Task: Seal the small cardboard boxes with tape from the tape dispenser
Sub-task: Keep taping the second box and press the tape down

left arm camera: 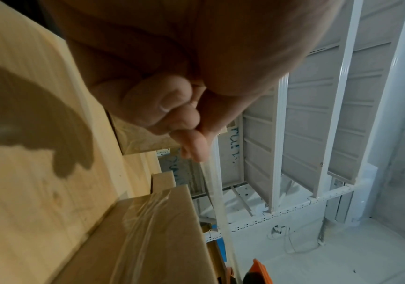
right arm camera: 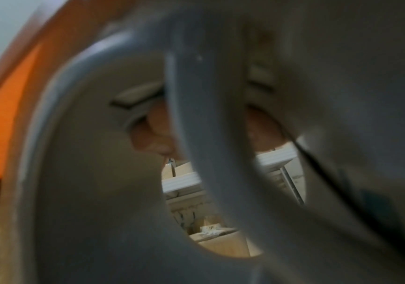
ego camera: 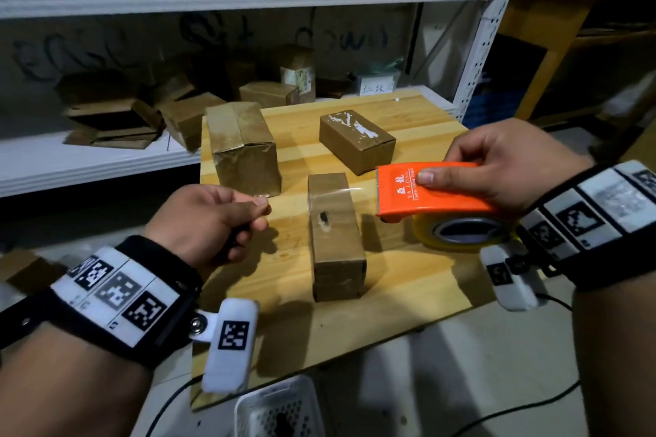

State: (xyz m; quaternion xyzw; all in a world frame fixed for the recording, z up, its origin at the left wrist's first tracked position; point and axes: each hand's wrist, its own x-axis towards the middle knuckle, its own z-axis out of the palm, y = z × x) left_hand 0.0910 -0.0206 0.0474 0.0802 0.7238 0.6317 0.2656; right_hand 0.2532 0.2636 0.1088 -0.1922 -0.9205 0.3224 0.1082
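Tape strip (ego camera: 319, 193): clear, stretched taut between both hands, over the far end of the near box.
Left hand (ego camera: 209, 220): thumb and forefinger pinch the free end, anchoring it left of the box.
Right hand (ego camera: 504, 167): grasps the orange tape dispenser (ego camera: 433, 190) by its top, held right so the tape spans the box.
Near box (ego camera: 335, 234): narrow cardboard, on the wooden table (ego camera: 408, 280) between the hands.
Other boxes (ego camera: 356, 140): set farther back, probably out of the way.

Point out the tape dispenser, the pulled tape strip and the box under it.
tape dispenser (ego camera: 431, 190), head view, orange top cover.
tape strip (ego camera: 333, 192), head view, stretched span over box.
box (ego camera: 337, 241), head view, top face.
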